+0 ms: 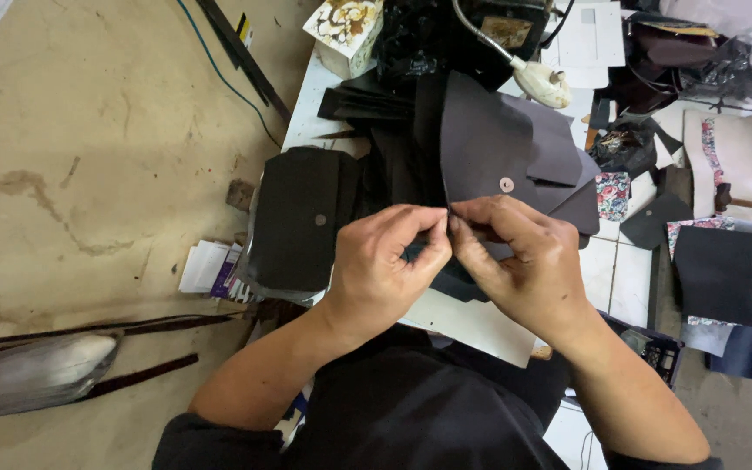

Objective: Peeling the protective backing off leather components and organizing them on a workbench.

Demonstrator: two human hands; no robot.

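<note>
A worker's left hand (385, 265) and right hand (524, 261) meet at the fingertips, both pinched shut on the near edge of a dark grey flap piece (493, 152) with a round snap (506, 184), at the middle of a cluttered tabletop (624, 278). To its left lies a black snap-fitted piece (298, 218); a hammer (737, 202) rests far right. Working the edge well seems to call for small, even pinches, keeping the piece flat on the stack.
</note>
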